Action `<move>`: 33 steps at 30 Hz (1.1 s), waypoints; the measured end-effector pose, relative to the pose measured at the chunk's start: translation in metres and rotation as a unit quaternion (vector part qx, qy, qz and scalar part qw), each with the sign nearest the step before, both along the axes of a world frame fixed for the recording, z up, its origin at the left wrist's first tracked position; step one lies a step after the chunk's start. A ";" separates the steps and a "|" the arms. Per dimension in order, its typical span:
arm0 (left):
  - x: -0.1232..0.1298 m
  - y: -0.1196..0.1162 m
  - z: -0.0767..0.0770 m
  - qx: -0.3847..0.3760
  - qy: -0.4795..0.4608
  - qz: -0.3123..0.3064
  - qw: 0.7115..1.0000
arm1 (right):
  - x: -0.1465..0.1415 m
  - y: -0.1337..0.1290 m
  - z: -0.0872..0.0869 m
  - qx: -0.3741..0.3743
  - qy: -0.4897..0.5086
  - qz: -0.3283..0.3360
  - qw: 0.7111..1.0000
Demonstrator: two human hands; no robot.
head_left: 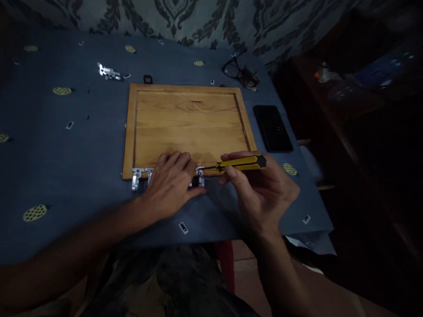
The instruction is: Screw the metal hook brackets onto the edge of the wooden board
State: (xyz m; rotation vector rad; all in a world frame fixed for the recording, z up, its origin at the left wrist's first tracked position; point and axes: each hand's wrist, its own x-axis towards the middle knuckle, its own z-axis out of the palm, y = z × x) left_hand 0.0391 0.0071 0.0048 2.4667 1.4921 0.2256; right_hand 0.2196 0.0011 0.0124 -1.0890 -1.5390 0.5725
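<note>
A framed wooden cabinet door lies flat on the table. Metal hinges sit along its near edge: one at the left corner, another partly covered by my fingers, and a hinge at the right. My left hand grips the near edge, fingers on top of the wood and thumb stretched below it beside the right hinge. In my right hand is a yellow and black screwdriver, held nearly level between thumb and fingers. Its tip points left and meets the right hinge; the exact contact is too small to tell.
A loose metal hinge and a small dark piece lie beyond the door. Glasses rest at the back right, and a black phone lies right of the door. Small bits lie on the blue tablecloth.
</note>
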 end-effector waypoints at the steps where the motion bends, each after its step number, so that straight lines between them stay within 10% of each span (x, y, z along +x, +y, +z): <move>1: 0.000 0.000 0.000 0.002 0.001 -0.001 1.000 | 0.000 0.001 -0.001 0.013 -0.017 -0.008 1.000; 33: -0.003 -0.001 0.011 -0.014 0.027 0.000 1.000 | 0.000 0.006 -0.004 0.026 -0.044 -0.004 0.999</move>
